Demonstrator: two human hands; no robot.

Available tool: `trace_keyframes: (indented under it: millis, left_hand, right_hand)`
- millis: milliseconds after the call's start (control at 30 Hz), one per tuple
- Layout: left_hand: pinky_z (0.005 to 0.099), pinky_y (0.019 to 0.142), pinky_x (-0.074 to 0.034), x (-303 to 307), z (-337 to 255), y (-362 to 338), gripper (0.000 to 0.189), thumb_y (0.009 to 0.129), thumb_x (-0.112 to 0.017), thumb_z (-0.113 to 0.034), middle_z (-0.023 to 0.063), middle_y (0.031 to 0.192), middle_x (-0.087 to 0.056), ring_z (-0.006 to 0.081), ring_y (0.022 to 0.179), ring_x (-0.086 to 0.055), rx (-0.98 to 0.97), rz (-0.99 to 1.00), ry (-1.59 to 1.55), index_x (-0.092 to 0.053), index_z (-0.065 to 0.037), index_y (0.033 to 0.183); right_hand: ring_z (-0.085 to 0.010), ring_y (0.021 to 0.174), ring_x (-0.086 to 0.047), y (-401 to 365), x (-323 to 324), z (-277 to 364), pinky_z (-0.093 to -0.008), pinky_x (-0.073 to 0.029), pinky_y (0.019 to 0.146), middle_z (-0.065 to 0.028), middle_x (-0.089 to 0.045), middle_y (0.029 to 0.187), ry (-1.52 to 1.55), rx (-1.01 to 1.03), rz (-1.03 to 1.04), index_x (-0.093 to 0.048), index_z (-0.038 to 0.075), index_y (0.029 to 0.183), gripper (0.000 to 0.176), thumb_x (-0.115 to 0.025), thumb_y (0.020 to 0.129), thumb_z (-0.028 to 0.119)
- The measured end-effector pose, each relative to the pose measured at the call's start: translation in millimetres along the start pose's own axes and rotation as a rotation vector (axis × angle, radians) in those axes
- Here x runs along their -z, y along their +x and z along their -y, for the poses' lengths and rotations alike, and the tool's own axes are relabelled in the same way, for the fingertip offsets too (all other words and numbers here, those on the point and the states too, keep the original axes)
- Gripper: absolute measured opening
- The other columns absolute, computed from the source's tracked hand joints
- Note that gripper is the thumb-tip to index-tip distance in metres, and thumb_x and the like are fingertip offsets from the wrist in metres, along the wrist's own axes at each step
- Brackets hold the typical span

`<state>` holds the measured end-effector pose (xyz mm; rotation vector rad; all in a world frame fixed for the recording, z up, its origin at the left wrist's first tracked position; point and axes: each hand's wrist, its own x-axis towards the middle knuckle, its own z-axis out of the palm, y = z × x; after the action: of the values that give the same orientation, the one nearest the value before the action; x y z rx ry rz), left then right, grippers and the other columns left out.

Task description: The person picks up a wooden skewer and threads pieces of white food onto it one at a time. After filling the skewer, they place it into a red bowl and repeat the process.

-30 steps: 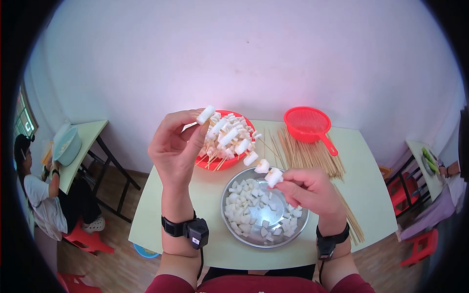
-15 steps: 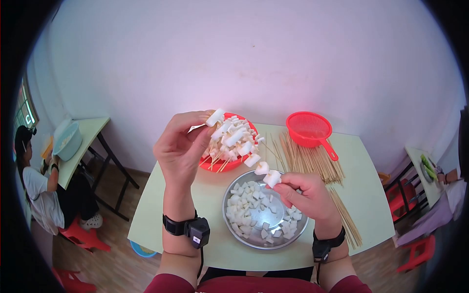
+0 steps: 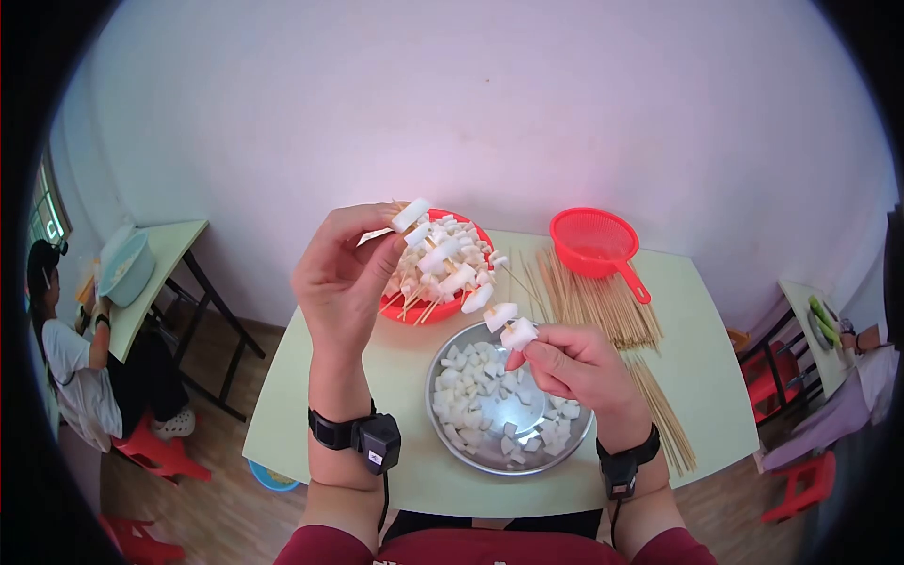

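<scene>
A wooden skewer threaded with several white chunks (image 3: 477,298), perhaps radish, slants between my two hands above the table. My left hand (image 3: 341,268) is closed in a pinch at its upper end, beside the topmost chunks. At the lower end, the fingers of my right hand (image 3: 576,367) are closed around the last chunk. Below the right hand, loose white pieces (image 3: 461,391) lie in a round metal pan (image 3: 435,424). Behind the held skewer, a red basket (image 3: 485,243) is heaped with other skewers of white pieces, partly hidden by my left hand.
Bare bamboo skewers (image 3: 589,306) lie on the table (image 3: 706,395) at right, with a red strainer (image 3: 593,243) over their far end. One person (image 3: 80,363) sits at a left-hand table with a light blue tub (image 3: 129,270); another person (image 3: 862,367) is at far right near green vegetables (image 3: 823,322).
Along the skewer, the chunks near my left hand sit a little differently, and a bit of stick tip now shows there. Both hands have shifted only slightly; the view moved a little.
</scene>
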<state>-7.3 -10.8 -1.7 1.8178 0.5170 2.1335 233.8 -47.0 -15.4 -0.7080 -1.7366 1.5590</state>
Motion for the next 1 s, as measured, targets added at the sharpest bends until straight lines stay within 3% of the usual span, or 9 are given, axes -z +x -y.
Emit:
trace_keyframes:
  millis: [433,633,833,900,1000]
  left_hand:
    - [0.0266,0.081,-0.05,0.7,7.5,2.8,0.018,0.084,-0.061,0.002,0.0096,0.097,-0.062,0.0139,0.091,-0.06,0.11,-0.163,0.24,-0.057,0.005,0.102]
    - [0.0259,0.079,-0.05,13.0,6.3,7.4,0.018,0.083,-0.064,0.0,0.009,0.097,-0.062,0.0133,0.09,-0.06,0.18,-0.209,0.28,-0.058,0.004,0.1]
    - [0.0254,0.081,-0.049,20.5,1.5,11.7,0.024,0.084,-0.064,-0.003,0.0096,0.102,-0.062,0.0137,0.09,-0.06,0.172,-0.288,0.256,-0.058,0.004,0.106]
    - [0.0258,0.081,-0.049,29.5,-3.6,13.1,0.025,0.084,-0.063,-0.004,0.0102,0.103,-0.062,0.0141,0.09,-0.06,0.154,-0.321,0.246,-0.058,0.004,0.107]
    - [0.0276,0.082,-0.049,46.2,-11.1,15.7,0.023,0.085,-0.062,-0.005,0.0116,0.105,-0.062,0.0153,0.09,-0.061,0.128,-0.373,0.187,-0.059,0.004,0.107]
  right_hand:
    - [-0.0007,0.047,-0.041,-8.3,16.9,14.9,-0.0171,-0.031,0.044,0.0045,-0.047,0.055,-0.17,-0.095,-0.038,-0.062,0.001,0.1,0.023,-0.051,0.094,0.02]
    - [-0.0009,0.047,-0.042,-11.7,30.1,12.7,-0.0177,-0.032,0.044,0.0041,-0.048,0.054,-0.284,-0.11,-0.008,-0.063,0.001,0.094,0.022,-0.051,0.094,0.019]
    - [-0.0011,0.042,-0.038,-1.0,21.0,2.9,-0.0175,-0.03,0.04,0.0037,-0.047,0.052,-0.198,-0.023,-0.194,-0.062,0.001,0.089,0.026,-0.047,0.095,0.021]
    - [-0.0017,0.039,-0.036,6.4,15.0,-3.1,-0.0177,-0.026,0.037,0.0035,-0.046,0.049,-0.179,0.003,-0.368,-0.061,-0.001,0.084,0.026,-0.046,0.095,0.018]
    - [-0.0021,0.037,-0.036,21.6,15.8,-12.2,-0.0184,-0.026,0.036,0.0031,-0.046,0.048,-0.202,-0.04,-0.456,-0.061,-0.001,0.084,0.027,-0.046,0.095,0.019]
